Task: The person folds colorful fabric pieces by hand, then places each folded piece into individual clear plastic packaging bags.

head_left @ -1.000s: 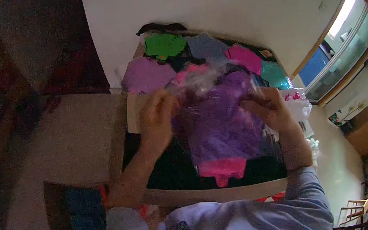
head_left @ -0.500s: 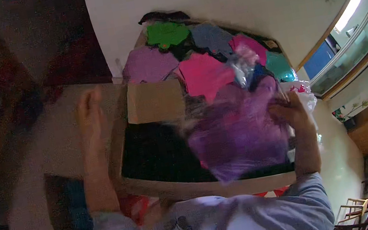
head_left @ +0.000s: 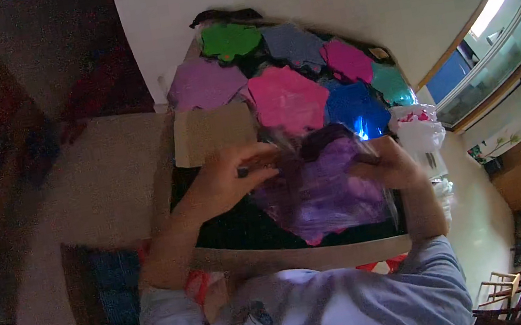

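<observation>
Both hands hold a purple garment in a clear plastic bag (head_left: 324, 190) over a black board (head_left: 236, 225). My left hand (head_left: 229, 178) pinches the bag's upper left edge, beside a small dark object between the fingers. My right hand (head_left: 388, 165) grips the bag's right edge. A bit of pink shows at the bag's lower edge.
Behind the bag lie several bagged garments: green (head_left: 227, 39), grey-blue (head_left: 295, 45), lilac (head_left: 205, 85), pink (head_left: 290, 99), magenta (head_left: 348, 59), blue (head_left: 355, 109), teal (head_left: 390, 82). A brown cardboard sheet (head_left: 211, 133) lies at the left. White plastic bags (head_left: 417, 129) sit at the right.
My left hand went out to the left, away from the bag, then came back onto the bag's upper edge. The purple bag has stayed over the black board.
</observation>
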Demonstrator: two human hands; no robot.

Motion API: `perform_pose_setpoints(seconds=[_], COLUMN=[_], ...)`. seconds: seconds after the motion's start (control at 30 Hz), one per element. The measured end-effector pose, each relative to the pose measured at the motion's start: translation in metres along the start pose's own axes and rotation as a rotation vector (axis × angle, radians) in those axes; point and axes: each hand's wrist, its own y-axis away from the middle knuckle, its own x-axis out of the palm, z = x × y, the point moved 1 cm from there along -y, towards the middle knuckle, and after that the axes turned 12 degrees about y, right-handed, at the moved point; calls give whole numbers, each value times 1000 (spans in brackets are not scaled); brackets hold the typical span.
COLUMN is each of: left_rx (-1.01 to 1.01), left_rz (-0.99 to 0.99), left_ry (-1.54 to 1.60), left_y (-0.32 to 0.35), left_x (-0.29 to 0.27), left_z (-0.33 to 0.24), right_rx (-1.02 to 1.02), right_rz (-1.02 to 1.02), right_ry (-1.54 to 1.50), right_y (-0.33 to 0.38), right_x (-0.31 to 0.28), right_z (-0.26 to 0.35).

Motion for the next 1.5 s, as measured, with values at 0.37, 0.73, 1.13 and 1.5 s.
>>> perform_pose_setpoints(seconds=[0.37,0.73,1.13,1.5], left_rx=[-170,-158,95,286], left_rz=[53,-516,-51,-324], left_ry=[255,258,-404,-576], left_y=[2,15,4,-2], left_x=[-12,-28,7,1], left_z=[26,38,-24,-34], right_rx=[143,253,232,270], right_rz=[102,44,98,207], right_ry=[178,251,31,111], right_y=[-13,-19,-34,-33], right_x=[15,30,41,41], right_z=[8,29,32,30])
